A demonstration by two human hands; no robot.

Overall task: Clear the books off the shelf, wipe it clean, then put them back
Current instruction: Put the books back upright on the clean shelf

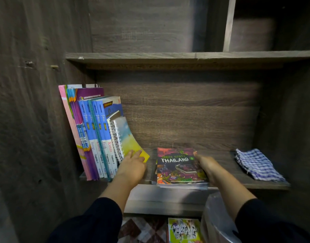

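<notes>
We've got the left hand (133, 163) flat and released against the leaning spiral notebooks (123, 137); let go and that row of books (94, 137) slumps. The right hand (205, 166) seems to grasp the Thailand stack (178, 167) lying on the shelf (220, 158), perhaps loosely; it could spill.

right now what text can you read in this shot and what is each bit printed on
"THAILAND": cover of the flat book held by the right hand; the line above it is too blurred.
"fokus": spines of the blue upright books.
"Biologi", "Kimia", "Fizik", "Tingkatan 4": lower on those spines.
Purple book: heading too small to read.
Green book below the shelf: title too blurred.
</notes>
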